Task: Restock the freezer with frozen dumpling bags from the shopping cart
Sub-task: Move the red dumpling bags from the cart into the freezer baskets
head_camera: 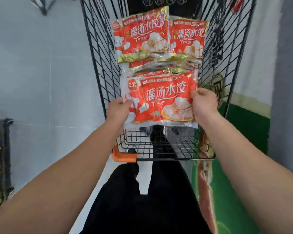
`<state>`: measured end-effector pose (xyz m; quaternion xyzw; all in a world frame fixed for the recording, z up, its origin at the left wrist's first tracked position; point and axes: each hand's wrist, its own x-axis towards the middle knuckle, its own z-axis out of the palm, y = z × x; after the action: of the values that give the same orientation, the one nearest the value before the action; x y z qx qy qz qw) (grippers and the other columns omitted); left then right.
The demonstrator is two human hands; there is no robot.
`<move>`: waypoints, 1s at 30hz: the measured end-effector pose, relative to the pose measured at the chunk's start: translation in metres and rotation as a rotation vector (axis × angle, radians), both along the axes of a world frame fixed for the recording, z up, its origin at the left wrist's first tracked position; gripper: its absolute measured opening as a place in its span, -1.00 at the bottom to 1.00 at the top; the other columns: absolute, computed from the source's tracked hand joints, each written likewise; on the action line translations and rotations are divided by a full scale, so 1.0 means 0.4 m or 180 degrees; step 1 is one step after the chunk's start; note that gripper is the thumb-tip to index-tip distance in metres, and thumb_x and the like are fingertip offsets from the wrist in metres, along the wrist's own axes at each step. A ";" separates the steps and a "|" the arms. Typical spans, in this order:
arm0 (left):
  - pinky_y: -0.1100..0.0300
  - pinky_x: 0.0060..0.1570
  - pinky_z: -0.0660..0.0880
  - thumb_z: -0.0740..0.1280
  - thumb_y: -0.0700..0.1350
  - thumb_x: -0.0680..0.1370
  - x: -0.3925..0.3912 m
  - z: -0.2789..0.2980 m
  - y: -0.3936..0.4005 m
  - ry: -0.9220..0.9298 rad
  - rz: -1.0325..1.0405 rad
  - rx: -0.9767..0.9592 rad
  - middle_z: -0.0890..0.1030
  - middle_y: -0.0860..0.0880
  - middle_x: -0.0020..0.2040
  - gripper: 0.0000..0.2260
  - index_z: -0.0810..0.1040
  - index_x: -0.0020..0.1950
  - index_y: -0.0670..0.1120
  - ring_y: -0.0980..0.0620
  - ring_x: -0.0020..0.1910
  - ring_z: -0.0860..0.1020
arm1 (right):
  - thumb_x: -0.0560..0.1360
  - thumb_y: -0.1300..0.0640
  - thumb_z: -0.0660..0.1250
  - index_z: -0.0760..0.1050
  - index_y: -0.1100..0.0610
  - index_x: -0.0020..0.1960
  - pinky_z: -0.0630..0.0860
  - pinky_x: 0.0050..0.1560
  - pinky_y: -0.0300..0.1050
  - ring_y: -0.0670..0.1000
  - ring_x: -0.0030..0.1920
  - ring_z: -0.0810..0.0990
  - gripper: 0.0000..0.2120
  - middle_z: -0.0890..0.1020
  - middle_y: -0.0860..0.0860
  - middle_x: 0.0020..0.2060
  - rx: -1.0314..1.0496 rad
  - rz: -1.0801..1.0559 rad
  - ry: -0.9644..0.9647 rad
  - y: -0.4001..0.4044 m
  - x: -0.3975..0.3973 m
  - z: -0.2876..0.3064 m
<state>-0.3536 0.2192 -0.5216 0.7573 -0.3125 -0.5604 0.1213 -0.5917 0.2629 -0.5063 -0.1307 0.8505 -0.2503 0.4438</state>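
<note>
A red and white dumpling bag (pixel 161 100) is held flat above the near end of the black wire shopping cart (pixel 100 48). My left hand (pixel 118 110) grips its left edge and my right hand (pixel 204 103) grips its right edge. Farther into the cart lie more red dumpling bags: one at the back left (pixel 141 36), one at the back right (pixel 188 39), and others partly hidden under the held bag. No freezer can be made out in this view.
The cart's orange handle corner (pixel 123 157) is near my legs in black trousers (pixel 142 200). A grey tiled floor (pixel 41 73) lies to the left, with a dark basket (pixel 0 157) at the far left edge. Green flooring (pixel 243 132) runs along the right.
</note>
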 end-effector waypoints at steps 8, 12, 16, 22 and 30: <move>-0.23 0.11 0.58 0.40 -0.02 0.45 0.178 0.226 0.124 0.0601 -0.0312 -0.0558 0.70 -0.16 -0.02 -0.77 0.62 -0.05 -0.17 -0.18 0.03 0.67 | 0.59 0.14 0.26 0.59 0.08 -0.24 0.61 -0.01 -0.02 0.05 -0.08 0.67 -0.74 0.68 -0.03 -0.23 -0.0536 -0.0428 0.0355 0.250 0.131 0.269; -0.21 0.11 0.58 0.41 -0.04 0.48 0.216 0.300 0.195 0.0933 -0.0406 -0.0666 0.72 -0.13 -0.02 -0.75 0.62 0.01 -0.21 -0.14 0.03 0.69 | 0.59 0.12 0.26 0.64 0.16 -0.14 0.62 0.05 0.12 0.11 -0.05 0.69 -0.76 0.71 0.05 -0.17 -0.0792 -0.0594 0.0487 0.353 0.183 0.361; -0.19 0.12 0.58 0.41 -0.07 0.53 0.189 0.363 0.263 0.1079 -0.0544 -0.0707 0.71 -0.14 -0.01 -0.82 0.60 -0.05 -0.20 -0.10 0.03 0.68 | 0.59 0.10 0.27 0.64 0.13 -0.14 0.61 0.07 0.14 0.06 -0.08 0.69 -0.78 0.71 0.00 -0.18 -0.0943 -0.0843 0.0544 0.471 0.180 0.419; -0.20 0.10 0.59 0.39 -0.07 0.53 0.053 0.441 0.403 0.1287 -0.1160 -0.0841 0.73 -0.09 -0.02 -0.81 0.65 0.04 -0.16 -0.14 0.02 0.69 | 0.58 0.14 0.28 0.60 0.09 -0.25 0.54 -0.03 -0.05 0.02 -0.14 0.63 -0.75 0.68 -0.02 -0.23 -0.1199 -0.1404 0.0659 0.705 0.101 0.464; -0.02 -0.12 0.60 0.38 -0.05 0.52 -0.279 0.498 0.743 0.1265 -0.2007 -0.1116 0.69 -0.10 -0.13 -0.84 0.57 -0.15 -0.14 -0.10 -0.15 0.67 | 0.54 0.21 0.30 0.65 0.15 -0.24 0.51 -0.10 -0.04 0.05 -0.20 0.59 -0.77 0.66 0.02 -0.28 -0.1517 -0.2245 0.0628 1.165 -0.090 0.490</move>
<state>-0.4652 0.5163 -0.3226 0.4694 -0.5905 -0.6437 0.1288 -0.6278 0.7287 -0.3102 0.0456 0.7999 -0.5622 0.2053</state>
